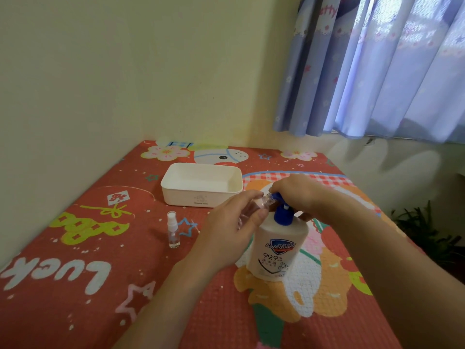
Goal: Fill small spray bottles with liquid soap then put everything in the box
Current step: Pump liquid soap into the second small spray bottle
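Soap bottle, white with a blue pump and a blue shield label, is standing upright on the red cartoon-print mat, a little right of centre and near me. My right hand is resting palm-down over the pump head, fingers curled and pressing on it. My left hand is wrapping its fingers around a small clear spray bottle, tilting it so that its open neck is meeting the blue nozzle; I cannot tell whether any soap is flowing. A second small spray bottle, clear with a white sprayer top, is standing upright on the mat to the left of my left hand, well apart from it. Farther away, just beyond both bottles, a white rectangular box is sitting open on the mat, with nothing visible inside. Pale yellow walls are meeting in the far corner, and a lilac curtain is hanging at the far right.
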